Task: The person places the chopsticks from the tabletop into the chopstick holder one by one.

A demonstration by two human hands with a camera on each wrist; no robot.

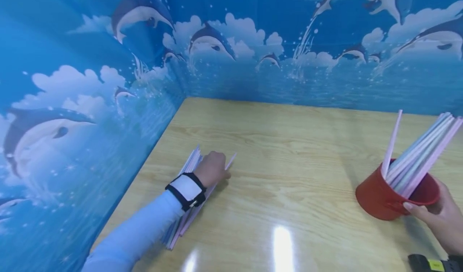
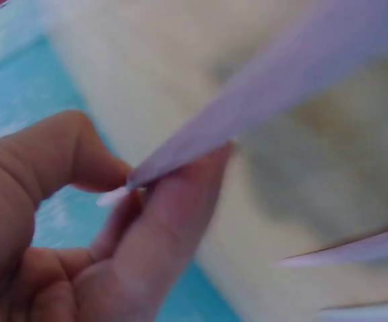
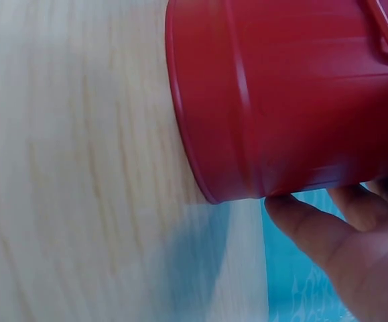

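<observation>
My left hand [image 1: 212, 169], at the left of the table, pinches a long thin lilac stick [image 2: 247, 100] between thumb and fingers. Beneath that hand and forearm lies a loose bundle of pastel sticks [image 1: 189, 161], partly hidden by the wrist. At the right, my right hand [image 1: 443, 219] grips a red bucket [image 1: 380, 195] by its side, thumb near the rim and fingers around the far wall. Several pink, white and bluish sticks [image 1: 419, 159] lean out of the bucket, and one pink stick [image 1: 392, 143] stands apart at its left.
A light wood-grain table [image 1: 275, 143] spans the view between the hands. Blue dolphin-print sheeting [image 1: 231, 63] hangs along its back and left edges. A black device with a yellow label [image 1: 435, 265] sits at the right wrist.
</observation>
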